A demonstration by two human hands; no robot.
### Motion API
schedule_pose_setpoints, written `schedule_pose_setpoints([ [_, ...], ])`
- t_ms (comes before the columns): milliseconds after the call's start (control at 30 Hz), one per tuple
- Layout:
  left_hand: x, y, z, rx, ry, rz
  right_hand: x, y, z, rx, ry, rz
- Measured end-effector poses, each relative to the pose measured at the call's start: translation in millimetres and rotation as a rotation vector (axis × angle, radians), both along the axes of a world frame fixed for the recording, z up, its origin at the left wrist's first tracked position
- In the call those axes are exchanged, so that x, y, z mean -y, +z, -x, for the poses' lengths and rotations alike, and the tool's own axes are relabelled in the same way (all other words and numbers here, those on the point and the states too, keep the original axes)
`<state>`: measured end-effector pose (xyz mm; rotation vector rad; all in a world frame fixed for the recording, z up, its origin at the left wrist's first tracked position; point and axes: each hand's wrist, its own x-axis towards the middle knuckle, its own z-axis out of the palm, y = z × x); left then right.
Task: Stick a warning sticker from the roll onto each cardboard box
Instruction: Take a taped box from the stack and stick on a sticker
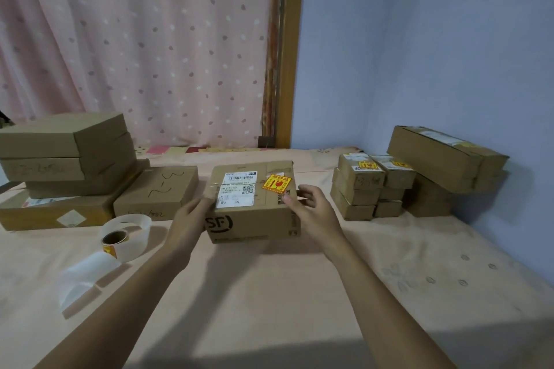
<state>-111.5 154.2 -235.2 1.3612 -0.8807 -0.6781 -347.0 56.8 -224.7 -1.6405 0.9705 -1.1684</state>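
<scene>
A cardboard box [254, 220] with a black SF logo sits in the middle of the bed. Its top carries a white shipping label and a yellow and red warning sticker [276, 183]. My left hand [192, 219] grips the box's left side, thumb on the top edge. My right hand [311, 207] holds the right side, thumb resting on the top near the sticker. The sticker roll [115, 241] lies to the left on the sheet, with a long strip of empty white backing paper [81, 278] trailing toward me.
A stack of flat cardboard boxes [69, 159] stands at the left, with one more box [156, 192] beside it. At the right are small stacked boxes [362, 186], two showing yellow stickers, and long boxes [443, 156] against the blue wall. A pink curtain hangs behind.
</scene>
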Motion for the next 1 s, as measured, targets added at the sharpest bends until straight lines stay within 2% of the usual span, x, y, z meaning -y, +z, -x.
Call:
schedule_pose_setpoints([
  [267,36.3,35.4,67.0,-0.099,-0.253,0.257,16.3,45.7,68.1,0.185,-0.160,0.217],
  [400,72.3,64.0,111.5,0.047,-0.291,0.317,43.9,67.6,112.1,0.036,-0.356,0.310],
  [500,107.7,81.4,141.2,0.106,-0.311,0.328,63.9,83.3,144.2,-0.034,-0.447,0.243],
  [700,176.4,99.2,189.2,0.143,-0.338,0.302,106.8,94.4,181.5,0.122,-0.471,0.147],
  [867,221.2,92.2,212.1,0.145,-0.347,0.261,141.2,88.8,198.9,0.005,-0.589,0.092],
  [1000,242.9,84.0,224.2,0.187,-0.321,0.199,164.5,76.8,205.5,0.005,-0.604,0.025],
])
